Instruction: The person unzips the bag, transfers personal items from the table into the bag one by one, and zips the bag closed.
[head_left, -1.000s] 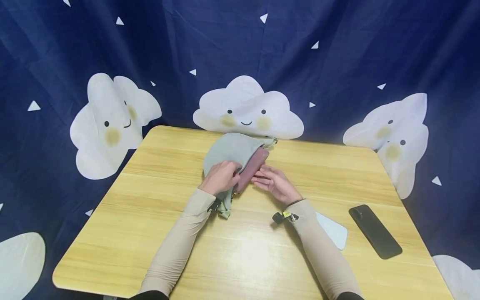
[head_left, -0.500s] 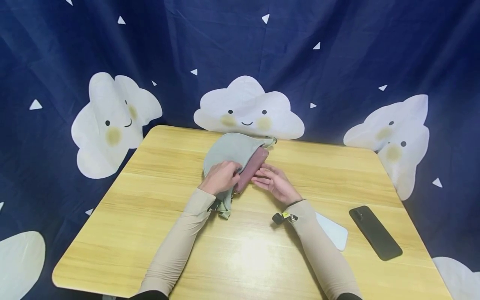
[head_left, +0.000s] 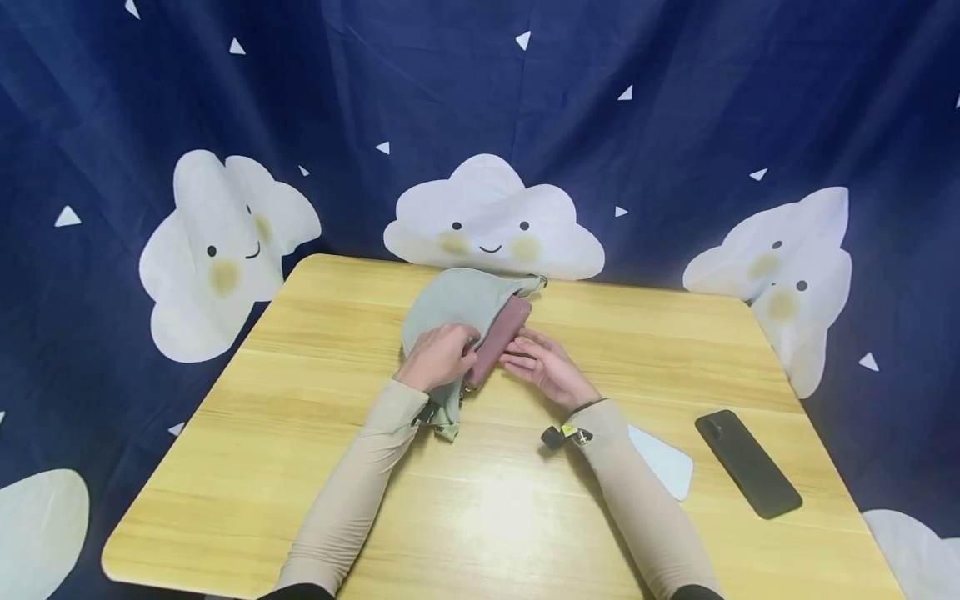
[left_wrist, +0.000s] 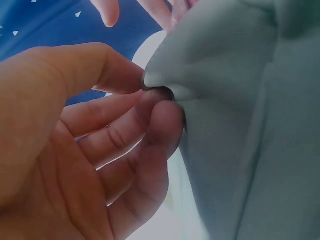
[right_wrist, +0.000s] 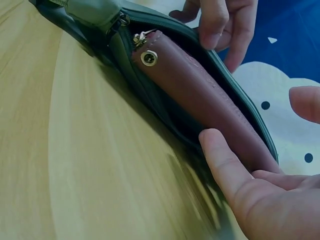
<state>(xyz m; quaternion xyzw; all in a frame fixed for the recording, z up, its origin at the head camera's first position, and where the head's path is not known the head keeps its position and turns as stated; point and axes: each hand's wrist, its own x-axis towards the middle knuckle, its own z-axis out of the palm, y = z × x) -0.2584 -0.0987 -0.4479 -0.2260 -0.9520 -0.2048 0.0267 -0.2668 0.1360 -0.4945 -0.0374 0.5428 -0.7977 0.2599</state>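
Note:
A grey-green crescent-shaped bag (head_left: 442,304) lies near the far edge of the table with its zipped mouth spread toward the right. My left hand (head_left: 438,354) pinches the upper edge of that mouth between thumb and fingers. Lengthwise in the opening sits a mauve wallet (head_left: 501,342), its long side sticking out. The right wrist view shows the zip pull and round metal eyelet (right_wrist: 149,58) at one end of it. My right hand (head_left: 555,371) is on the other side, fingers extended, fingertips against the wallet. The bag's inside behind the wallet is hidden.
On the right of the wooden table (head_left: 262,433) lie a black phone (head_left: 750,467) and a flat white rectangular object (head_left: 663,462), the latter partly behind my right sleeve. A dark blue curtain (head_left: 345,100) with cloud prints hangs just past the far table edge.

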